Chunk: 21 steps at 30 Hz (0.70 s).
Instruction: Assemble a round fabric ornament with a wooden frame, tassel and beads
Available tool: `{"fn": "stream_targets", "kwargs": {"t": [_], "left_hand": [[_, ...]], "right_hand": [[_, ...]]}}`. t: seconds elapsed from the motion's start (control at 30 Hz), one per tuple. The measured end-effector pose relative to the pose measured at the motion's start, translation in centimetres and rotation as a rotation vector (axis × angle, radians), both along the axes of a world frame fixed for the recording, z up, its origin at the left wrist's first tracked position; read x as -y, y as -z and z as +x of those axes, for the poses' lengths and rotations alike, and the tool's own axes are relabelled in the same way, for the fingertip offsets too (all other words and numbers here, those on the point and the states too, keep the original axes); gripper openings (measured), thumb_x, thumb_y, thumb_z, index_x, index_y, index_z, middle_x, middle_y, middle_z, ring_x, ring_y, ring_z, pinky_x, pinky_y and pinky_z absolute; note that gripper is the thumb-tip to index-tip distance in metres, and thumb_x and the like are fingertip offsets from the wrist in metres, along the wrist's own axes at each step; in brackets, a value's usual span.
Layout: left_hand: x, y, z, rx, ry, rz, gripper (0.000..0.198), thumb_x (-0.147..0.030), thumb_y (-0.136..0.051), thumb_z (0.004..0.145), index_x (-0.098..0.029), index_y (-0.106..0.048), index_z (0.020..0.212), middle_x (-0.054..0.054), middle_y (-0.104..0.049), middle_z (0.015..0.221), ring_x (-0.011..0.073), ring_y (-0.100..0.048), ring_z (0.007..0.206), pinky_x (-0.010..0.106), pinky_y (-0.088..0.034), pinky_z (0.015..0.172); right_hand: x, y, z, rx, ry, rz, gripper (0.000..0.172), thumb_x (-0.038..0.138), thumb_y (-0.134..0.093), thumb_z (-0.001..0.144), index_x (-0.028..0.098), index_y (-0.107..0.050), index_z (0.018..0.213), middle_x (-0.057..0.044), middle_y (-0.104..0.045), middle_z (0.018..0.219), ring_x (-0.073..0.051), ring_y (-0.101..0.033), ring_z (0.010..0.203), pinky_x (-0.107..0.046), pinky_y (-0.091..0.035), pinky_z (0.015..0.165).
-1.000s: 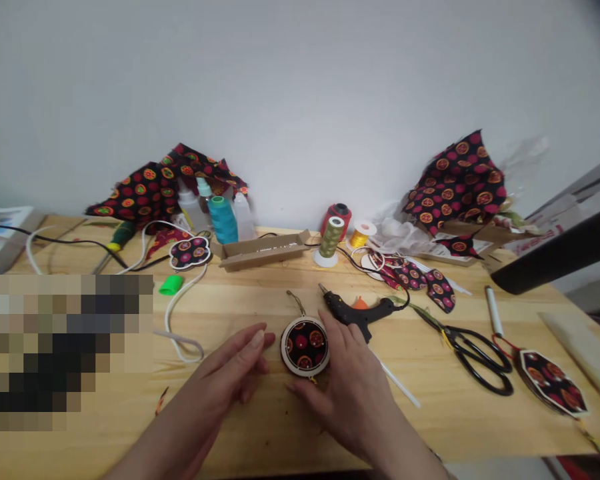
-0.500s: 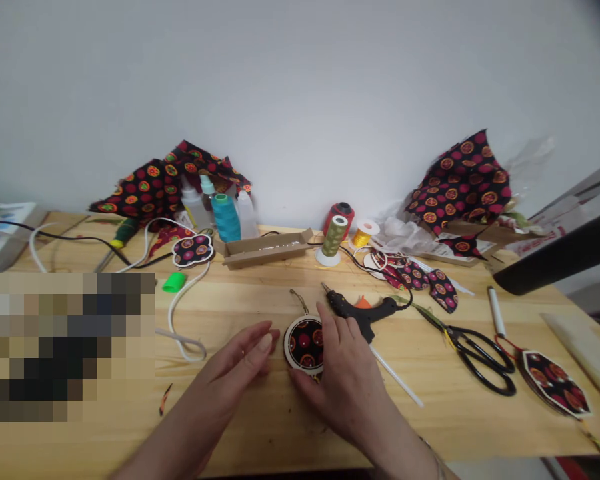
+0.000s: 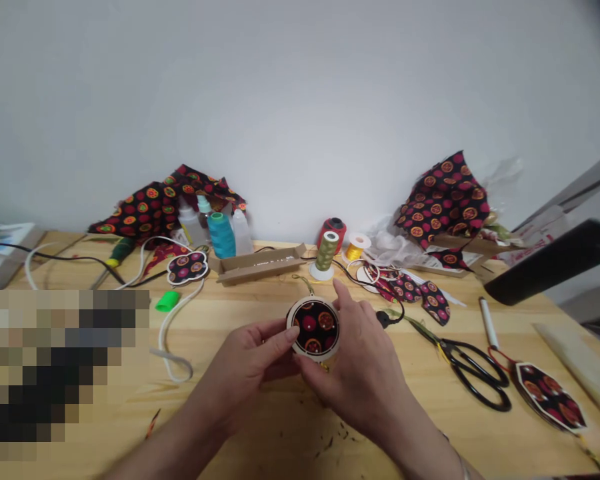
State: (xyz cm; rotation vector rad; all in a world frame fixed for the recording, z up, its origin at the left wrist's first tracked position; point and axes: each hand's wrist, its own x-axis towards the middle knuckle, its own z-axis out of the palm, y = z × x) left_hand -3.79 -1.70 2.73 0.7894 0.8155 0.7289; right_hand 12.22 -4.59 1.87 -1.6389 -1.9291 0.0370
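Observation:
Between my two hands is a round pendant (image 3: 316, 328) with a pale wooden rim, dark patterned fabric in the middle and a cord loop at its top. My left hand (image 3: 263, 353) grips its left edge, thumb on the front and fingers behind. My right hand (image 3: 357, 357) closes on its right side, thumb at the lower edge; its other fingertips are partly hidden. Behind my right hand the glue gun is mostly covered, with only its dark handle end (image 3: 387, 319) showing. Dark scraps (image 3: 337, 437) lie on the table below.
Black-handled scissors (image 3: 475, 373) and an octagonal fabric pendant (image 3: 550, 397) lie at right. Behind stand an open cardboard box (image 3: 260, 264), a green thread spool (image 3: 326, 257) and a teal thread cone (image 3: 222, 236). A white cable (image 3: 166, 333) and green cap (image 3: 168, 301) are at left.
My left hand has moved right and taken hold of the round pendant, which is now raised off the table. My right hand has stayed on it and now covers most of the glue gun.

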Motion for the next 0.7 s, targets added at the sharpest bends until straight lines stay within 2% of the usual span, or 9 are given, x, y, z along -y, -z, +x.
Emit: {"fn": "stream_targets", "kwargs": {"t": [0.27,0.33,0.4,0.47,0.5,0.57,0.63,0.7], "left_hand": [[-1.6,-0.5,1.6,-0.056,-0.115,0.041,0.024,-0.028,-0.069,0.080,-0.017,-0.075,0.101,0.006,-0.079,0.086,0.0199,-0.072,0.073,0.031,-0.057,0.071],[-2.0,-0.7,1.5,-0.052,-0.103,0.050,0.023,-0.028,-0.069,0.081,-0.017,-0.075,0.100,0.006,-0.079,0.085,0.0179,-0.072,0.072,0.028,-0.056,0.071],[-2.4,-0.8,1.4,-0.097,-0.099,0.067,0.025,-0.029,-0.069,0.080,-0.018,-0.075,0.101,0.005,-0.079,0.083,0.0156,-0.071,0.069,0.024,-0.055,0.066],[-2.8,-0.9,1.2,-0.150,-0.089,0.101,0.028,-0.032,-0.070,0.080,-0.018,-0.075,0.104,0.006,-0.079,0.081,0.0149,-0.070,0.067,0.022,-0.053,0.061],[-3.1,-0.9,1.1,-0.163,-0.082,0.122,0.030,-0.033,-0.070,0.079,-0.018,-0.074,0.105,0.006,-0.079,0.082,0.0151,-0.070,0.068,0.022,-0.053,0.060],[-3.5,-0.4,1.1,-0.157,-0.058,0.150,0.033,-0.035,-0.071,0.079,-0.018,-0.073,0.107,0.007,-0.079,0.084,0.0166,-0.070,0.070,0.023,-0.054,0.061],[-3.9,0.3,1.1,-0.149,-0.041,0.149,0.034,-0.035,-0.072,0.078,-0.018,-0.073,0.107,0.008,-0.078,0.085,0.0178,-0.070,0.070,0.026,-0.055,0.062],[-4.2,1.2,1.1,-0.146,-0.033,0.146,0.034,-0.035,-0.072,0.078,-0.017,-0.074,0.106,0.009,-0.078,0.086,0.0192,-0.070,0.071,0.028,-0.056,0.064]], "right_hand": [[-0.7,-1.1,0.4,-0.045,0.031,0.041,0.095,0.041,-0.072,0.067,0.015,-0.025,0.145,-0.017,-0.061,0.110,-0.036,-0.056,0.095,-0.053,-0.047,0.082],[-1.0,-1.8,1.0,-0.094,0.035,0.008,0.099,0.049,-0.076,0.062,0.015,-0.031,0.143,-0.019,-0.059,0.116,-0.038,-0.054,0.102,-0.054,-0.046,0.084],[-1.8,-2.8,2.1,-0.191,0.043,-0.041,0.090,0.052,-0.076,0.061,0.015,-0.042,0.136,-0.019,-0.059,0.120,-0.037,-0.054,0.106,-0.052,-0.045,0.085],[-3.1,-3.5,3.6,-0.344,0.003,-0.149,0.051,0.048,-0.064,0.077,0.019,-0.059,0.119,-0.012,-0.065,0.105,-0.028,-0.059,0.094,-0.043,-0.047,0.080],[-3.8,-3.6,4.3,-0.446,-0.050,-0.251,0.037,0.047,-0.055,0.084,0.019,-0.065,0.106,-0.009,-0.067,0.095,-0.023,-0.060,0.083,-0.039,-0.047,0.075],[-5.2,-3.4,5.5,-0.632,-0.225,-0.428,0.037,0.048,-0.048,0.089,0.019,-0.070,0.084,-0.004,-0.067,0.078,-0.016,-0.057,0.069,-0.031,-0.045,0.067],[-6.1,-2.5,6.0,-0.762,-0.209,-0.528,0.045,0.053,-0.053,0.085,0.017,-0.064,0.061,0.000,-0.057,0.057,-0.011,-0.044,0.052,-0.025,-0.036,0.053],[-6.5,-1.3,6.0,-0.883,-0.157,-0.605,0.047,0.057,-0.059,0.080,0.016,-0.062,0.057,0.002,-0.051,0.051,-0.008,-0.035,0.046,-0.023,-0.028,0.047]]}}
